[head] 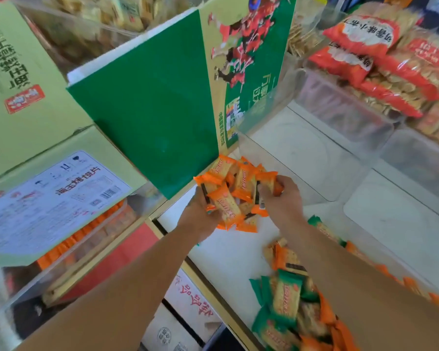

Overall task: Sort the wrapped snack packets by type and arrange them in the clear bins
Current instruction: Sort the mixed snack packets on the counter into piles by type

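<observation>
Nearest us, well below the green carton (150,122), a mixed pile of green and orange packets (287,300) is lying on the white desk (226,257). Just under the carton's lower corner, we are holding a bundle of orange packets (228,201) between both hands. The left hand (198,216) is grasping one side of it. The right hand (281,201) is gripping the other side, with its fingers curling round the wrappers. Right of the carton, a clear bin (302,153) is standing, and beyond the carton's right edge, bagged crackers (365,39) are sitting in a stack.
</observation>
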`<state>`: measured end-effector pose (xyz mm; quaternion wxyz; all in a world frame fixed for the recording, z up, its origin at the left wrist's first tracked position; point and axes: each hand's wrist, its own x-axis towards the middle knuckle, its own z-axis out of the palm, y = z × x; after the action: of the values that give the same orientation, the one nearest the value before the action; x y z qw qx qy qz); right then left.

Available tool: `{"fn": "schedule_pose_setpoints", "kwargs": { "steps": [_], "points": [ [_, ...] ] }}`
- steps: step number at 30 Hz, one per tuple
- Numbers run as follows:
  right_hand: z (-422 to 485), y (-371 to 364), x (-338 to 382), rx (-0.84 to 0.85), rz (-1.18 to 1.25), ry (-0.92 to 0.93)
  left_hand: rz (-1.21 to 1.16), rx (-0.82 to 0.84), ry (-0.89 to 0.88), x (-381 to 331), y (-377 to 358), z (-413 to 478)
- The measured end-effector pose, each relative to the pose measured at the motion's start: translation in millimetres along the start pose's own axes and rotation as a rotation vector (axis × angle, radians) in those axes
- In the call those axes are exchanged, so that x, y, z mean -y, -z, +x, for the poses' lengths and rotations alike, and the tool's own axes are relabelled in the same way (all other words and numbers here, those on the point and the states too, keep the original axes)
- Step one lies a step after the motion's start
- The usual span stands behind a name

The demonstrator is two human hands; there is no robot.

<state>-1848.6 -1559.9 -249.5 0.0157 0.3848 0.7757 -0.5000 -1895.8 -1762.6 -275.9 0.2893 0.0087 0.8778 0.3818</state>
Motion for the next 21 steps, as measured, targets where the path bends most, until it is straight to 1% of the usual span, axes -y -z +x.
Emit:
{"fn": "schedule_pose_setpoints", "kwargs": {
  "steps": [2,3,5,6,7,8,11,12,13,14,16,18,21],
  "points": [
    [-3,7,0,0.033,0.005,-0.062,0.104,-0.011,-0.039,2,6,-5],
    [-9,15,0,0.041,-0.006,-0.079,0.152,-0.047,-0.072,3,7,-9],
    [-29,37,-5,0.046,-0.055,-0.056,0.209,-0.155,-0.158,7,7,-22],
    [-43,50,-8,0.047,-0.078,-0.032,0.210,-0.180,-0.198,7,3,-33],
    [-58,63,-11,0.056,-0.091,-0.025,0.183,-0.167,-0.218,7,-4,-48],
    [-73,75,-14,0.074,-0.090,-0.029,0.142,-0.115,-0.208,4,-14,-65],
    [-121,100,-29,0.131,-0.087,-0.089,0.035,0.166,-0.140,-2,-57,-120],
    [-135,106,-37,0.137,-0.078,-0.087,0.020,0.236,-0.131,0,-73,-135],
    [-149,111,-44,0.138,-0.057,-0.084,0.026,0.271,-0.134,1,-86,-148],
    [-162,116,-51,0.131,-0.036,-0.085,0.041,0.266,-0.139,1,-97,-156],
    [-186,128,-64,0.095,-0.018,-0.089,0.061,0.193,-0.176,-2,-112,-160],
    [-207,141,-74,0.027,0.025,-0.086,0.112,0.147,-0.238,-13,-121,-151],
    [-227,161,-90,-0.087,0.069,-0.094,0.321,0.208,-0.331,-37,-132,-120]
  ]
}}
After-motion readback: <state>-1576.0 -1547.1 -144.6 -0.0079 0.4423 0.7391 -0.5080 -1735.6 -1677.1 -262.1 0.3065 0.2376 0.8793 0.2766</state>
